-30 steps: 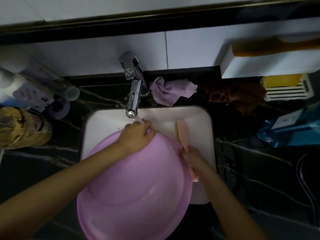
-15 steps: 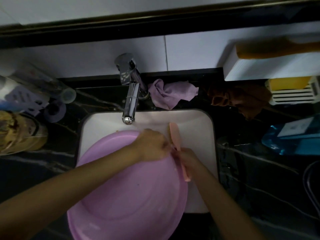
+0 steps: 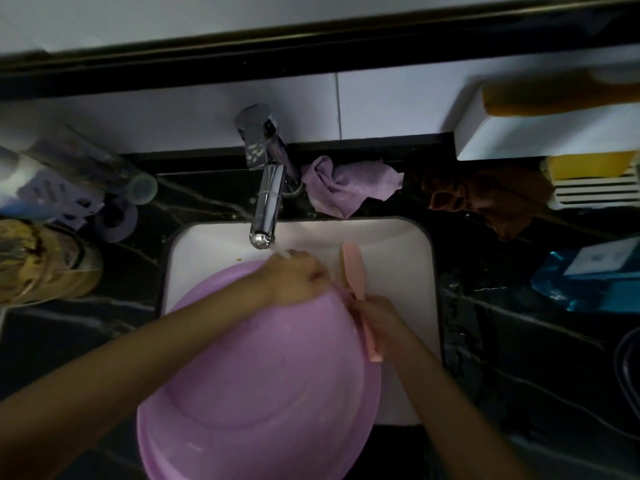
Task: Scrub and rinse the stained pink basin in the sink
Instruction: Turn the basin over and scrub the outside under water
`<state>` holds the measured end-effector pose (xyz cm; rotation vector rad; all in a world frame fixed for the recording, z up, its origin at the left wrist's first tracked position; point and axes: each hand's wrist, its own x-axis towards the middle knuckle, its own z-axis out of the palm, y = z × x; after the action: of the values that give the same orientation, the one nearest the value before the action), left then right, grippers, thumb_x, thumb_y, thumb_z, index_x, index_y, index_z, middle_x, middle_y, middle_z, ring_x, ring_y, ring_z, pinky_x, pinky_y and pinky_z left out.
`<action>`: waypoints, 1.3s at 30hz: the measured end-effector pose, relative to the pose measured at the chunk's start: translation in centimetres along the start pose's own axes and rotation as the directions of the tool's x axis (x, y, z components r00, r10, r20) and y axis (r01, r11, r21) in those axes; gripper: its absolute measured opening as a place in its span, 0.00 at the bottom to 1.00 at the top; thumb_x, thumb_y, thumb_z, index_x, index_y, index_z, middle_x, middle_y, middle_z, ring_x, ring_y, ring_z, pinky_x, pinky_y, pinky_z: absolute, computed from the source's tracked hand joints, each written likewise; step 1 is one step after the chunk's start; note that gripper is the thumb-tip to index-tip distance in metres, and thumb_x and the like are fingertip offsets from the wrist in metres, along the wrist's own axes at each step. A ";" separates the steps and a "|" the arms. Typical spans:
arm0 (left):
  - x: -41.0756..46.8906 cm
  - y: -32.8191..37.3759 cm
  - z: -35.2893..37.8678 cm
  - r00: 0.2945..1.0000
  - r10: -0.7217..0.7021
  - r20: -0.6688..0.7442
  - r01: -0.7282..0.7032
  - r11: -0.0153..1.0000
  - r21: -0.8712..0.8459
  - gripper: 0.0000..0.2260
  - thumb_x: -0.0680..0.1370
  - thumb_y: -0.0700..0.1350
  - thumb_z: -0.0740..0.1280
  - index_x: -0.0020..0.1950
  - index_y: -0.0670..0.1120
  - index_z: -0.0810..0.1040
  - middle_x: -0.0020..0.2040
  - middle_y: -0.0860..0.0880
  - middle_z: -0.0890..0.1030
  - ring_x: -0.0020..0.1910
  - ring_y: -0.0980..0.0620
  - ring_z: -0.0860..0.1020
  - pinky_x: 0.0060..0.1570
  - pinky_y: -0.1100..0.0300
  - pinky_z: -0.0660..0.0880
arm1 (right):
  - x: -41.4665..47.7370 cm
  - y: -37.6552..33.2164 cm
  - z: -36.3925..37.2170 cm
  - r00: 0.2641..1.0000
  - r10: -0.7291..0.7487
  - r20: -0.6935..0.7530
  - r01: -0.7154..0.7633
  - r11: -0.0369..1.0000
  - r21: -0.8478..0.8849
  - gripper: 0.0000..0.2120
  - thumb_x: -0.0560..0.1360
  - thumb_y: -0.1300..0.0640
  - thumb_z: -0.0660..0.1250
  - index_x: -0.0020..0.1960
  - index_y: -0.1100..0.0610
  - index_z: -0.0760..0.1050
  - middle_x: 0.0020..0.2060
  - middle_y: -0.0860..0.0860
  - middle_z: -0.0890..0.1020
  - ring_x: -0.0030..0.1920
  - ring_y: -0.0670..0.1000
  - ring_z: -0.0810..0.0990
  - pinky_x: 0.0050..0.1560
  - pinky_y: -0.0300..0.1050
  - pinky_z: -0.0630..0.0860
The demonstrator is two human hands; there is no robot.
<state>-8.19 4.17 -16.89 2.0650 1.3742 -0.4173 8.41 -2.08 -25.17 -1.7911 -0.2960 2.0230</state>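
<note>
While the faucet [image 3: 266,202] runs onto the left hand [image 3: 294,275], curled over the far rim of the pink basin [image 3: 263,393] | right hand [image 3: 377,317] grips brush [image 3: 353,265], head pointing away, just right of that rim.

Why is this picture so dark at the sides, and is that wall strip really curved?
Head view: light reaches mainly the sink, basin and tap, which glints; the counter lies in shadow; the wide lens probably bows the strip; the left bottles are blurred.

A crumpled lilac cloth [image 3: 349,187] and a brown cloth [image 3: 485,199] lie on the dark marble tabletop [image 3: 519,341]; a blue packet [image 3: 588,282] sits at the right.
</note>
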 end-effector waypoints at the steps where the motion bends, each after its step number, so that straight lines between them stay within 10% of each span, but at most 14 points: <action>1: -0.3 -1.0 -0.4 0.997 -0.073 0.017 0.074 0.996 -0.050 0.19 0.78 0.61 0.54 0.52 0.52 0.80 0.54 0.48 0.81 0.55 0.47 0.77 0.50 0.59 0.71 | -0.1 -0.1 -0.1 1.000 0.014 0.008 -0.014 1.000 -0.015 0.08 0.72 0.69 0.64 0.47 0.65 0.81 0.36 0.58 0.81 0.34 0.53 0.77 0.36 0.41 0.73; 7: -2.0 -1.7 0.5 0.967 -0.256 0.012 0.255 0.957 -0.141 0.18 0.80 0.58 0.54 0.50 0.51 0.81 0.53 0.46 0.81 0.54 0.46 0.78 0.47 0.58 0.69 | -1.3 -0.7 -2.1 0.993 0.114 -0.029 -0.118 0.962 -0.245 0.07 0.75 0.56 0.64 0.45 0.58 0.78 0.37 0.55 0.80 0.35 0.53 0.77 0.35 0.40 0.71; 12: -2.6 -2.9 0.3 0.929 -0.368 -0.044 0.347 0.903 -0.253 0.21 0.81 0.56 0.54 0.45 0.45 0.80 0.49 0.44 0.81 0.51 0.44 0.79 0.47 0.57 0.70 | -2.9 0.5 -4.0 0.994 0.106 0.029 -0.095 0.959 -0.265 0.10 0.74 0.66 0.65 0.54 0.68 0.78 0.48 0.65 0.82 0.40 0.56 0.80 0.38 0.43 0.75; 22: -5.3 -3.4 -2.9 0.821 -0.492 -0.290 0.419 0.864 -0.280 0.15 0.81 0.51 0.55 0.49 0.46 0.79 0.53 0.41 0.81 0.54 0.40 0.77 0.46 0.57 0.67 | -3.5 -1.7 0.6 0.998 -0.005 0.059 -0.013 0.954 0.301 0.04 0.75 0.63 0.66 0.47 0.61 0.79 0.36 0.55 0.82 0.34 0.50 0.80 0.34 0.39 0.78; 26: -3.9 -1.1 -2.7 0.858 -0.419 -0.297 0.399 0.908 -0.130 0.18 0.80 0.52 0.52 0.48 0.45 0.78 0.52 0.42 0.81 0.54 0.41 0.77 0.48 0.56 0.68 | -3.1 -3.0 1.0 0.994 -0.007 0.113 -0.030 0.947 0.318 0.08 0.77 0.64 0.62 0.40 0.60 0.76 0.25 0.50 0.81 0.24 0.45 0.79 0.25 0.34 0.75; 31: -2.4 3.5 -1.8 0.970 0.091 -0.227 -0.057 0.987 0.152 0.26 0.72 0.59 0.46 0.55 0.55 0.81 0.54 0.49 0.82 0.53 0.47 0.79 0.52 0.59 0.71 | -2.3 -3.4 1.2 0.985 -0.027 0.170 -0.029 0.946 0.323 0.11 0.77 0.68 0.58 0.39 0.62 0.76 0.26 0.52 0.81 0.26 0.46 0.80 0.27 0.34 0.76; 39: -0.7 -0.9 -2.7 0.972 -0.223 -0.081 0.218 0.974 -0.065 0.21 0.75 0.62 0.54 0.53 0.51 0.80 0.54 0.46 0.81 0.57 0.43 0.77 0.59 0.54 0.72 | -2.3 -3.9 0.7 0.978 -0.040 0.206 -0.004 0.978 0.209 0.17 0.75 0.72 0.52 0.35 0.59 0.73 0.20 0.49 0.77 0.20 0.44 0.75 0.22 0.32 0.69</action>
<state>-9.47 5.63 -14.73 1.9128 1.6577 -0.3794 8.56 0.47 -21.40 -1.4486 -0.1536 2.1462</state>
